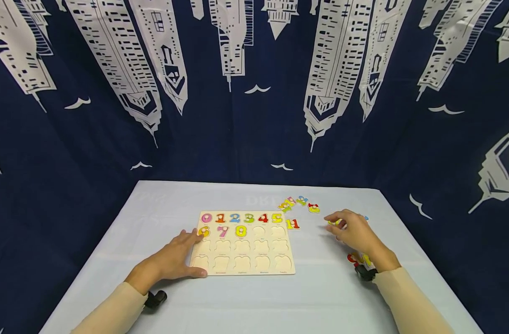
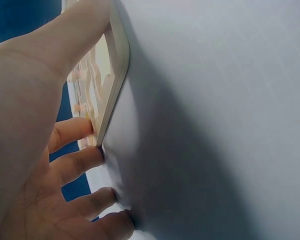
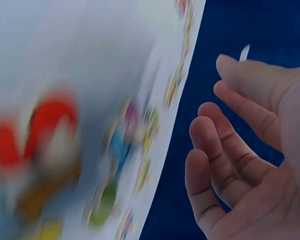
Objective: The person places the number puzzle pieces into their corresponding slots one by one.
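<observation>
My left hand (image 1: 173, 256) rests at the left side of a pale wooden number puzzle board (image 1: 252, 247). Its thumb lies on the near left corner and its fingers spread along the edge, one fingertip by the yellow 6 (image 1: 203, 231). Number pieces 0 to 8 sit in the upper recesses; the others show bare wood. Over the right part of the table, my right hand (image 1: 356, 233) hovers with loosely bent fingers and nothing in them. A yellow piece (image 1: 333, 222) lies just beyond its fingertips. In the right wrist view, its thumb and fingers (image 3: 200, 170) stand apart.
A number 11 piece (image 1: 293, 224) lies against the board's right edge. Several loose pieces (image 1: 286, 204) cluster behind it, with a red-topped one (image 1: 313, 208) to their right. Near my right wrist lie a red piece (image 1: 352, 258) and a yellow one. A dark patterned cloth (image 1: 237, 139) hangs behind.
</observation>
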{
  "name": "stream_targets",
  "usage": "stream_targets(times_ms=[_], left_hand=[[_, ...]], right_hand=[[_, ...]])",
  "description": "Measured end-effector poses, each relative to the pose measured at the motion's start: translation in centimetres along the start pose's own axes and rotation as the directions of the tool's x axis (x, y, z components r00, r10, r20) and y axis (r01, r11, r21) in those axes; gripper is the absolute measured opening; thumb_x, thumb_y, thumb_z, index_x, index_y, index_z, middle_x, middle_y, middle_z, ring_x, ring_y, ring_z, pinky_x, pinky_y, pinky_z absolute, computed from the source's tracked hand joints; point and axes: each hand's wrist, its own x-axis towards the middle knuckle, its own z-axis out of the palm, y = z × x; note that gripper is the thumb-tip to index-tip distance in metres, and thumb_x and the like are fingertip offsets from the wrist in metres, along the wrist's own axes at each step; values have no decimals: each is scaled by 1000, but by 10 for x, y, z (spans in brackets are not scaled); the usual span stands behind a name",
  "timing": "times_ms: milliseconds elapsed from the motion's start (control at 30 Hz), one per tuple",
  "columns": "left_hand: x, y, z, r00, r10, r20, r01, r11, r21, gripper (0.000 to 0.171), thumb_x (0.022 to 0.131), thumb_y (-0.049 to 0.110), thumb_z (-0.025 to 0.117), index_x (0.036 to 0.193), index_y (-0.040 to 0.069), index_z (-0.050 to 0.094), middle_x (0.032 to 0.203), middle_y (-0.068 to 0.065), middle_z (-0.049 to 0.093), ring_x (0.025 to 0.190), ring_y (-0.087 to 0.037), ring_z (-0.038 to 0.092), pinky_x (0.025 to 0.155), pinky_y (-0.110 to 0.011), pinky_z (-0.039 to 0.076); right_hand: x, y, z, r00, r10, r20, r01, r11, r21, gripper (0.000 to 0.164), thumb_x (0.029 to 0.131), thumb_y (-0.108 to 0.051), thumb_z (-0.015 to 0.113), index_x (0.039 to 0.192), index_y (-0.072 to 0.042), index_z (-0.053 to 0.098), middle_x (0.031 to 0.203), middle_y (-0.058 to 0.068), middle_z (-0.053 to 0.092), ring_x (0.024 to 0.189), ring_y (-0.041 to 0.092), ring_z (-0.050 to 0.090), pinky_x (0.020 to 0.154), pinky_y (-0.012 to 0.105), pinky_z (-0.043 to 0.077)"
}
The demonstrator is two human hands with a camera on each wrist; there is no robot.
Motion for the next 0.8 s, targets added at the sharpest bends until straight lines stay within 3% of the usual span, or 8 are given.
stream_targets(times_ms=[200, 400, 600, 800], left_hand=[[-1, -1, 0, 1000, 4, 0, -4, 1000, -2, 117, 84, 61, 103, 175, 9, 50, 189, -31, 33, 176, -61, 28, 138, -80, 34], [-2, 0, -1, 1000, 1, 2, -1, 1000, -17, 117, 84, 60, 103, 175, 9, 50, 189, -30, 32, 177, -60, 27, 139, -80, 33], [-2, 0, -1, 1000, -6, 2, 6, 1000, -28, 118, 84, 60, 103, 175, 9, 49, 190, -30, 32, 177, -59, 26, 139, -80, 33], [-1, 1, 0, 1000, 6, -10, -6, 1000, -25, 118, 83, 58, 104, 175, 8, 50, 188, -32, 34, 176, -61, 28, 139, -80, 33]], right_hand=[[-19, 38, -23, 997, 69, 27, -67, 996, -55, 37, 101, -25, 94, 133, -7, 86, 128, 20, 81, 98, 22, 70, 68, 27, 52], [-32, 63, -34, 989, 128, 75, -123, 990, -70, 32, 100, -18, 92, 130, -7, 87, 122, 16, 82, 98, 22, 66, 73, 25, 51], [-35, 76, -35, 975, 190, 119, -181, 980, -83, 20, 104, -15, 88, 123, -9, 88, 110, 6, 82, 96, 21, 65, 80, 27, 52], [-38, 82, -30, 976, 199, 91, -194, 979, -62, 16, 105, -15, 87, 119, -8, 88, 100, 0, 81, 91, 18, 64, 74, 24, 50]])
